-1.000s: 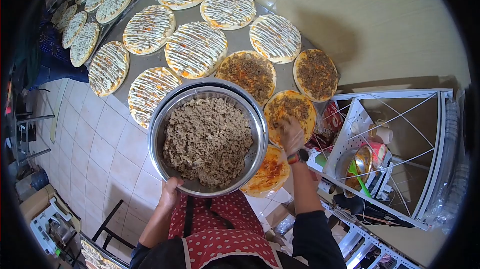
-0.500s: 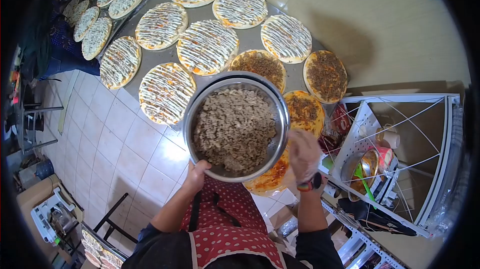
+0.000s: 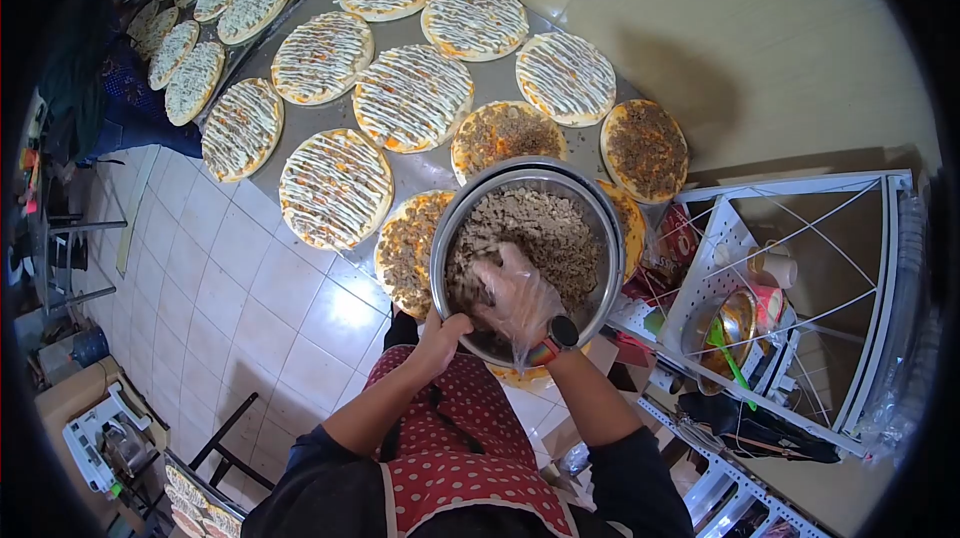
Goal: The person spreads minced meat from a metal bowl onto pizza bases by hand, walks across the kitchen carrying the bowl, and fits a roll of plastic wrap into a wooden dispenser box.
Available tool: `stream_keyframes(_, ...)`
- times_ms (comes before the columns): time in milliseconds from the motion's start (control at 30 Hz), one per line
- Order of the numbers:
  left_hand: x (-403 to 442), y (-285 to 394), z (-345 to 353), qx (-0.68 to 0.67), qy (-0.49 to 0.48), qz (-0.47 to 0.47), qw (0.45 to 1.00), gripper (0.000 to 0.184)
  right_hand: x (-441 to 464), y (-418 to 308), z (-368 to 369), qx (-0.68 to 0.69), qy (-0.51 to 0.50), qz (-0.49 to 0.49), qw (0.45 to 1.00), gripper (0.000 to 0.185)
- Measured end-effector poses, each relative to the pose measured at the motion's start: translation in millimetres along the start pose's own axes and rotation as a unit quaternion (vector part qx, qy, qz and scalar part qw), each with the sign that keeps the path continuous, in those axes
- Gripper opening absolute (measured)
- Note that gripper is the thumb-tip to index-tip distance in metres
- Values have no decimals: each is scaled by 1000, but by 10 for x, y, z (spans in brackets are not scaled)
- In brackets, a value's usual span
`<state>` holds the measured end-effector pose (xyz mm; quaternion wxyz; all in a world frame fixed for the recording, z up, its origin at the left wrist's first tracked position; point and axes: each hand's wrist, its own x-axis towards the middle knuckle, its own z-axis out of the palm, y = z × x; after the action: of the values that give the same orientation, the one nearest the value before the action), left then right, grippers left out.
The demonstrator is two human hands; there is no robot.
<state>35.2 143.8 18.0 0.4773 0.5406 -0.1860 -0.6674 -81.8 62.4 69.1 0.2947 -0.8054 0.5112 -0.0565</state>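
A steel bowl [image 3: 601, 310] of crumbly brown ground meat [image 3: 548, 221] is above the table's near edge. My left hand [image 3: 438, 343] grips its rim at the lower left. Inside the bowl, my right hand [image 3: 515, 300], in a clear plastic glove, has its fingers in the meat; whether they hold some is hidden. Meat-topped rounds of dough lie about the bowl: one to its left [image 3: 405, 256], one behind it [image 3: 505, 136], one at the right [image 3: 645, 151]. Another round [image 3: 628, 228] is partly covered by the bowl. Farther back are several rounds with white sauce stripes [image 3: 413, 98].
On the right, a white metal rack [image 3: 870, 308] holds a pan [image 3: 738, 323] and a green spatula [image 3: 728, 358]. More topped rounds [image 3: 255, 10] are on a second surface at the upper left, beside a person in dark clothes [image 3: 140, 108]. A black metal frame [image 3: 225, 453] stands at the lower left.
The bowl and my left hand have moved right. My right hand has gone from beside the bowl into the meat. A meat-topped round left of the bowl is now uncovered.
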Motion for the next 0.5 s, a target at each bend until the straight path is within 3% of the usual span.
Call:
stream_keyframes(100, 25, -97, -32, -41, -2, -20, 999, 16, -50, 129, -22, 12, -54, -39, 998, 39)
stream_keyframes(300, -9, -120, -73, -34, 2, -42, 999, 15, -103, 286, -382, 51, 64, -123, 989, 18)
stream_keyframes(500, -11, -35, -78, -52, -8, -45, 998, 24, -190, 182, -755, 26, 73, -121, 990, 17)
